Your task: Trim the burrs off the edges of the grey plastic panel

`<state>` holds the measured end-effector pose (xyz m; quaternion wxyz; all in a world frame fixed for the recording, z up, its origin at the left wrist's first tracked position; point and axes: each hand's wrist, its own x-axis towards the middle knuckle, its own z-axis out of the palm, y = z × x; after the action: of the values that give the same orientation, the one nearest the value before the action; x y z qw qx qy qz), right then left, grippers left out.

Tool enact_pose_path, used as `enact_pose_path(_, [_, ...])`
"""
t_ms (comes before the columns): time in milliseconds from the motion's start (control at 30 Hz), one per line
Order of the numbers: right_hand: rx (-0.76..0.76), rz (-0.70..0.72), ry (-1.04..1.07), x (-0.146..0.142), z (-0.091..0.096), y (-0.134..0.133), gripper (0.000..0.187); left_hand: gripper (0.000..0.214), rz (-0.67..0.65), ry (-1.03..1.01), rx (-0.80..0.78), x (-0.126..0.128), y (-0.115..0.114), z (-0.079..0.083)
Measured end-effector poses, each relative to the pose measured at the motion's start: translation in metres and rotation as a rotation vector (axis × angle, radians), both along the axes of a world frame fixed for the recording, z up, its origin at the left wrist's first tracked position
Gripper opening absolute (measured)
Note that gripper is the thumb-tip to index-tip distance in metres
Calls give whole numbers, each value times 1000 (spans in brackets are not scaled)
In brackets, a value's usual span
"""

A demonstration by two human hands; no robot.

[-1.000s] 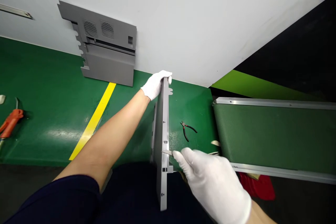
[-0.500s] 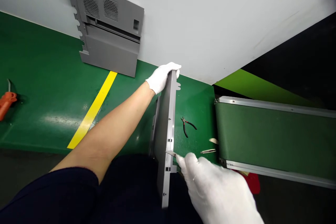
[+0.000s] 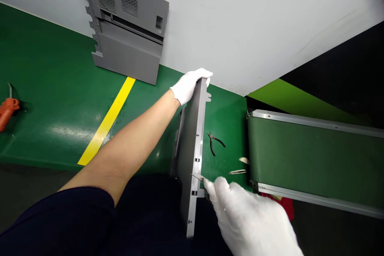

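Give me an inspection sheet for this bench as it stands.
Surface: green bench top with a yellow stripe.
Job's things: grey plastic panel held on edge; thin blade touching its edge.
Clutter: small pliers, metal tweezers, orange-handled tool at far left.
Hands: left hand, white-gloved, grips the panel's top end; right hand, white-gloved, holds the blade.
Cables: nothing seen.
Surroundings: second grey panel leaning against the grey wall; green conveyor belt at right; red item under it, too hidden to identify.
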<state>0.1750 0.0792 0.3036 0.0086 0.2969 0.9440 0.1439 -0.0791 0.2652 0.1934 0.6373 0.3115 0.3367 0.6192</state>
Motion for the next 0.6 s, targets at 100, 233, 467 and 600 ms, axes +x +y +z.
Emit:
enact_pose_path(100, [-18, 8, -10, 3, 1, 0, 42, 32, -16, -16, -4, 0, -1, 1])
enact_pose_path(233, [-47, 8, 10, 5, 1, -1, 41, 33, -8, -15, -8, -1, -1, 1])
enact_pose_path(467, [-194, 7, 100, 11, -4, -7, 48, 33, -1, -11, 13, -2, 2, -2])
enact_pose_path(600, [-521, -222, 342, 15, -6, -1, 43, 32, 25, -6, 59, -3, 3, -5])
